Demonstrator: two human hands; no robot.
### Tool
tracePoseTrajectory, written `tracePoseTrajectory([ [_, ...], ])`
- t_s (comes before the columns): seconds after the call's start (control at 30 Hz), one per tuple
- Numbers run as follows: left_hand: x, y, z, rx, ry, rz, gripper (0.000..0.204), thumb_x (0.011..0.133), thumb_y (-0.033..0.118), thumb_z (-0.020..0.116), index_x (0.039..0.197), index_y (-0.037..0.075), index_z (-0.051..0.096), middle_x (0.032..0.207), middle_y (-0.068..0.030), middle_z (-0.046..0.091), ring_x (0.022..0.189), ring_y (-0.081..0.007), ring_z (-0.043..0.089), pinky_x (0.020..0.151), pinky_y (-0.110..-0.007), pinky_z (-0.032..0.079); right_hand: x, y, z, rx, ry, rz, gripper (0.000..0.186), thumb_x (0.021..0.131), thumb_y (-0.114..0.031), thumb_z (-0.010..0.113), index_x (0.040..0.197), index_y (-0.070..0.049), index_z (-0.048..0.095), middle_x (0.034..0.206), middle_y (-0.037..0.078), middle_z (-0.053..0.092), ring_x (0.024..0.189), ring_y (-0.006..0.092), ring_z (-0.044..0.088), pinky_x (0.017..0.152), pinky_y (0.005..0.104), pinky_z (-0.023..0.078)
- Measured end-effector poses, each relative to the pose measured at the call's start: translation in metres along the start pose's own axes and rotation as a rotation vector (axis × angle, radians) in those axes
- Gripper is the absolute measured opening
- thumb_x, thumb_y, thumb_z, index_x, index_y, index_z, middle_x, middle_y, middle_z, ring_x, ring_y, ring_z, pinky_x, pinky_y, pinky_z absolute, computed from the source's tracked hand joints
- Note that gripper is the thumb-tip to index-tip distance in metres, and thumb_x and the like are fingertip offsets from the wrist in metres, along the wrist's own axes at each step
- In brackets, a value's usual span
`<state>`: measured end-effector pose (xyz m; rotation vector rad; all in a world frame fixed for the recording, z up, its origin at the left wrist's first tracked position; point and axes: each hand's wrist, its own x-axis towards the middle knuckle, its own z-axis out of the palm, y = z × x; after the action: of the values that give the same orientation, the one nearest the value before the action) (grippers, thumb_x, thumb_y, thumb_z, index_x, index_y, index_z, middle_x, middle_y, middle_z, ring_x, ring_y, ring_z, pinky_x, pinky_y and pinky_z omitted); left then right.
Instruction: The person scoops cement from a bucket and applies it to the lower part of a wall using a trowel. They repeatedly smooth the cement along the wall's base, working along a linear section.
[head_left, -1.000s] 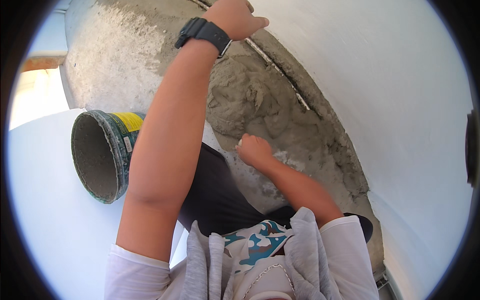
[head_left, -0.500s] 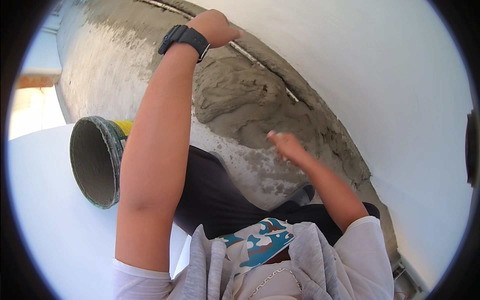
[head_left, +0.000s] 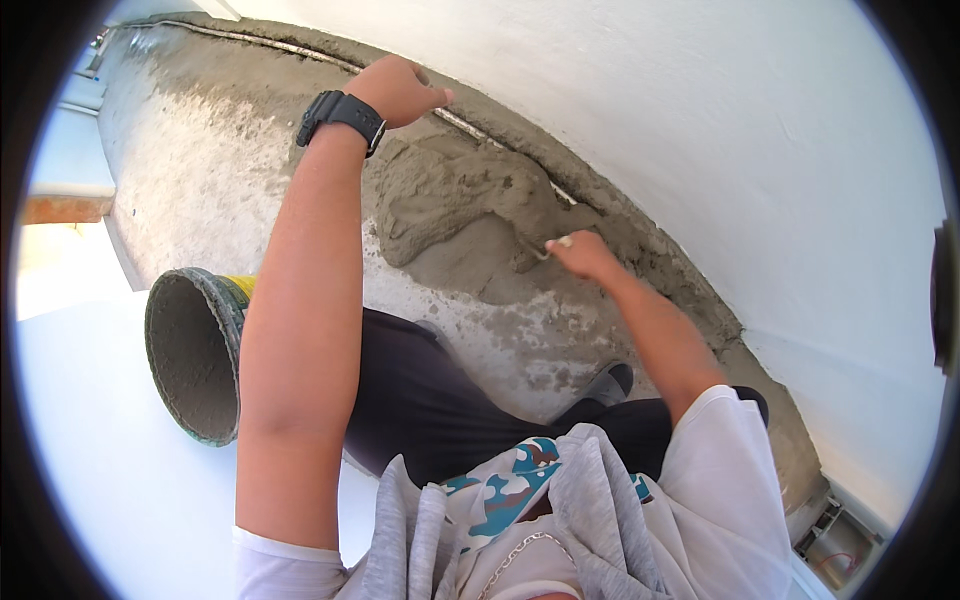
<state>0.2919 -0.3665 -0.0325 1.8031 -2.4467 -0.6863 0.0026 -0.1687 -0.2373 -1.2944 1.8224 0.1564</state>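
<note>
My right hand [head_left: 585, 256] is closed around the handle of a trowel whose bent metal neck [head_left: 541, 252] shows in front of the thumb. The trowel's blade is coated with mortar and hard to make out. It works at the near edge of a heap of wet grey mortar [head_left: 460, 190] on the floor. My left arm reaches far forward, a black watch [head_left: 342, 118] on its wrist. My left hand [head_left: 405, 92] is bent downward above a thin pipe [head_left: 463, 124] near the wall; most of its fingers are hidden, so what it touches cannot be told.
A mortar-smeared bucket [head_left: 196, 355] lies tipped at the left, its mouth towards me. A white wall [head_left: 740, 180] curves along the right and far side. My shoe [head_left: 608, 384] stands on the splattered floor. An open box with wires [head_left: 840, 545] sits at the lower right.
My right hand has moved slightly up, and mortar now gathers at the trowel, leaving a smoothed patch below the heap. My left hand shows slightly lower and further left as the view shifts.
</note>
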Motion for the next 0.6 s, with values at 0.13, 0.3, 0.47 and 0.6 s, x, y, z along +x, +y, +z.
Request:
tracePoseTrajectory([
  [0.13,0.006,-0.002,0.000,0.028,-0.010,0.053,0.062,0.085,0.054,0.070,0.115,0.000,0.072,0.110,-0.0223,0.072,0.105,-0.0341,0.069,0.091,-0.044,0.053,-0.025,0.021,-0.013,0.194,-0.156,0.076,0.055,0.095,-0.052,0.059,0.090,0.001,0.074,0.074,0.018,0.070,0.058,0.0316,0.068,0.069,0.0418,0.056],
  [0.3,0.013,0.006,0.004,0.039,-0.026,0.065,0.062,0.085,0.055,0.069,0.115,0.001,0.073,0.108,-0.0211,0.073,0.103,-0.0349,0.069,0.092,-0.045,0.054,-0.067,-0.001,0.069,-0.181,-0.154,-0.330,0.057,0.093,-0.052,0.059,0.094,0.003,0.072,0.078,0.023,0.070,0.081,0.0394,0.071,0.079,0.0491,0.054],
  [0.47,0.011,0.007,0.009,0.067,-0.011,0.064,0.064,0.085,0.055,0.069,0.117,0.000,0.071,0.113,-0.0228,0.071,0.107,-0.0360,0.068,0.094,-0.045,0.053,-0.053,0.001,0.091,-0.148,-0.111,-0.274,0.057,0.091,-0.052,0.061,0.099,0.003,0.071,0.092,0.025,0.071,0.095,0.0422,0.069,0.085,0.0503,0.052],
  [0.6,0.012,0.002,0.006,0.043,-0.012,0.072,0.063,0.085,0.056,0.071,0.116,0.001,0.071,0.113,-0.0245,0.070,0.110,-0.0364,0.066,0.095,-0.046,0.051,-0.032,0.046,0.022,-0.121,-0.012,-0.101,0.056,0.092,-0.051,0.060,0.108,0.001,0.069,0.102,0.026,0.071,0.098,0.0416,0.068,0.085,0.0479,0.053],
])
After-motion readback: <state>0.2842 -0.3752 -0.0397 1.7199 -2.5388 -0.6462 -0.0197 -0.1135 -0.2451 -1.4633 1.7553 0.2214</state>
